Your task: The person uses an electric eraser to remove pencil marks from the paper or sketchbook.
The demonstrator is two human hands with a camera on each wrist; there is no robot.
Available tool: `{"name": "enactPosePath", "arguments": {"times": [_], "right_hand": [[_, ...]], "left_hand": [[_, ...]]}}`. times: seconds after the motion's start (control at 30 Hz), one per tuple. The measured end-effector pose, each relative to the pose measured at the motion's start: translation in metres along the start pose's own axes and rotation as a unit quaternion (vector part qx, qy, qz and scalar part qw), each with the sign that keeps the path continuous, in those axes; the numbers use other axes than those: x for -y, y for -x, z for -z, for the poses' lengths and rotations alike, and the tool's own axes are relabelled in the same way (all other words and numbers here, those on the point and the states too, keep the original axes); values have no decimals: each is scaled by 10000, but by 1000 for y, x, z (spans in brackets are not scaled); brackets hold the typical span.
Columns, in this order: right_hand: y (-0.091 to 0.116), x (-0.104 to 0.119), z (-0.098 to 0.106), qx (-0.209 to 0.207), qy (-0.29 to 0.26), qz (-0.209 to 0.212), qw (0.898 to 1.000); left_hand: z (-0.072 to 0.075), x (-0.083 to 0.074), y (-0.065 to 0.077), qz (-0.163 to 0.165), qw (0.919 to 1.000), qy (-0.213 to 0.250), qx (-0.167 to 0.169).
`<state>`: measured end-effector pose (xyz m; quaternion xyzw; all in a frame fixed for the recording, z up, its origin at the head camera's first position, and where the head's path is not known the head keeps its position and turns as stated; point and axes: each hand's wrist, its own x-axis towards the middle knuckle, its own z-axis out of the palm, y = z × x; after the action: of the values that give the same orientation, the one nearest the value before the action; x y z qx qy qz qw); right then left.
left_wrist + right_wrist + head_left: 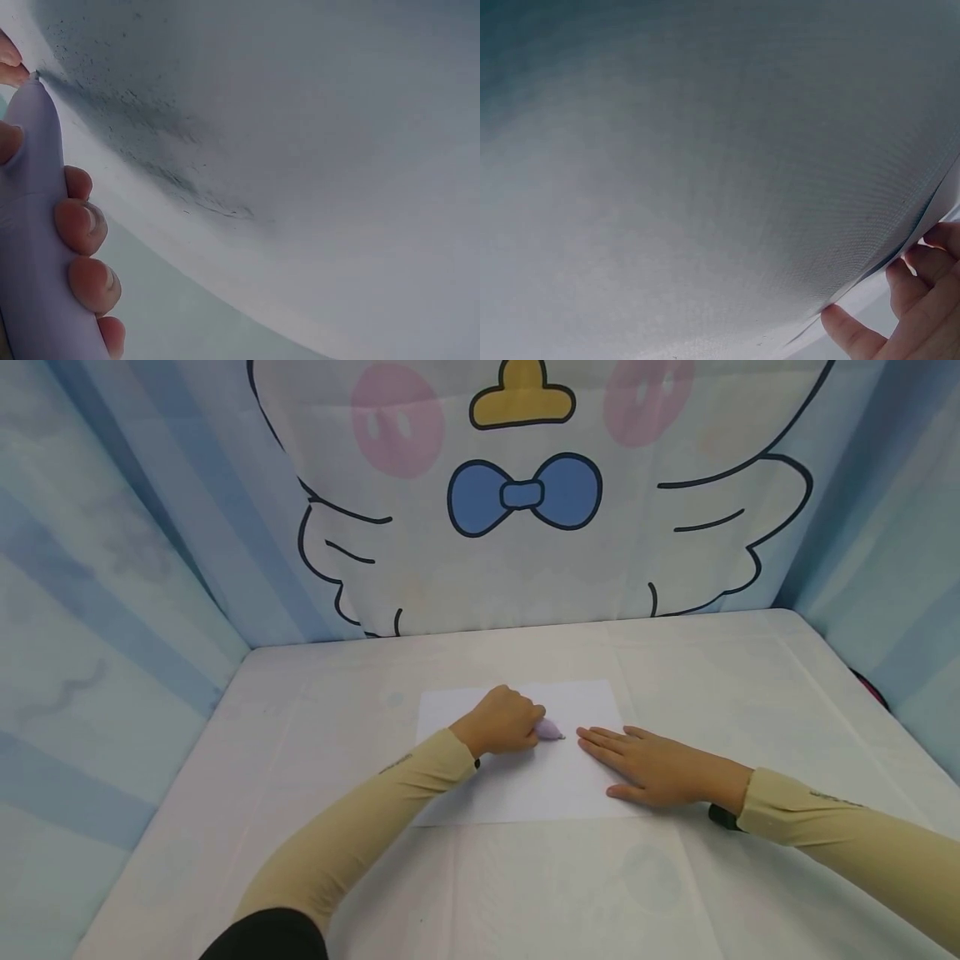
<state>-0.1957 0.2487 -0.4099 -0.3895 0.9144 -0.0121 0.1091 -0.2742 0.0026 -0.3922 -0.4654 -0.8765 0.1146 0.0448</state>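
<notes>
My left hand (504,722) grips a pale purple tapered tool (550,729) with a small narrow tip, held low over a white sheet of paper (558,785). In the left wrist view, the fingers wrap round the thick body of the purple tool (37,262). Dark specks and thin marks (161,169) lie on the paper beyond its tip. My right hand (663,767) lies flat at the sheet's right side, fingers extended toward the tool. In the right wrist view, the right hand's fingertips (847,330) touch the paper's edge, which lifts slightly.
The sheet lies on a table with a pale cloth (337,710). Behind it hangs a curtain printed with a cartoon figure and blue bow tie (525,493). Blue striped curtains (112,610) close off both sides.
</notes>
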Motion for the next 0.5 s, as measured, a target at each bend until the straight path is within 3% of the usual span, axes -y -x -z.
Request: {"name": "enactPosePath", "arguments": {"times": [0.3, 0.5], "right_hand": [[-2, -1, -3, 19, 13, -18, 10000], [-3, 0, -2, 116, 32, -96, 9999]], "left_hand": [[-6, 10, 9, 92, 9998, -63, 158], [-5, 17, 19, 165, 9998, 7, 67]]}}
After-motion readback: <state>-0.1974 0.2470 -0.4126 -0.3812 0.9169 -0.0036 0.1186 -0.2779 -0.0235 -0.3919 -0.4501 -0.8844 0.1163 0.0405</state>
